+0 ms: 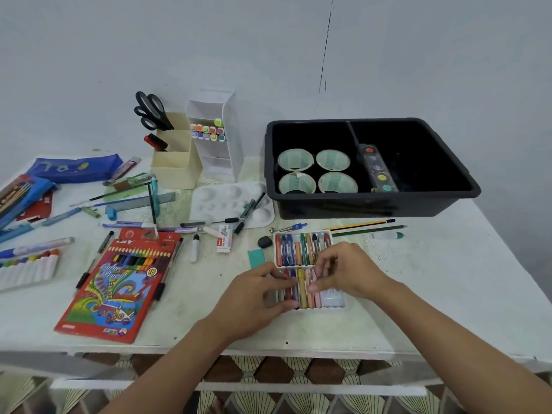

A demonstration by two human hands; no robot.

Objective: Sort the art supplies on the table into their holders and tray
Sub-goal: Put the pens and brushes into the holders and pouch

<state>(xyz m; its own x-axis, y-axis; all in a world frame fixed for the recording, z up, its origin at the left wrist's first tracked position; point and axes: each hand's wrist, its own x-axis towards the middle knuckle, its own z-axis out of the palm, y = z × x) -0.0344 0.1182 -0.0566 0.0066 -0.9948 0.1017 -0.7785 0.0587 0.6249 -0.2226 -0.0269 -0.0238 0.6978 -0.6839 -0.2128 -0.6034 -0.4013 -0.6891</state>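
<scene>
Head view first: what have the two hands got?

— Both are down on the white ribbed plastic crayon tray (335, 300), near the front edge of the pale painted desk (418, 282). Left hand (263, 289) curls its grip round the tray's left end, thumb at the near edge. Steadying it, I judge.

— And the right?

— Right hand (349, 271): grip closed, thumb and fingertips pinching at the short wax crayons (301, 286) in the near row. Which single stick, I can't tell; the fingers cover the tops.

— Why there?

— Far row reads full; near row shows bare slots at its right. Likely seating sticks side by side so they lie flat.

— The holders?

— Black plastic tub (448, 201) sits behind, well apart from the hands, with rolls of tape (295, 159) in its left compartment. Cream plastic pen holder (176, 171) and white tiered marker rack (228, 156) stand further left.

— How much remains?

— Plenty. Red cardboard box of colour pencils (113, 291) and loose pens (248, 209) lie over the desk's left half.
</scene>
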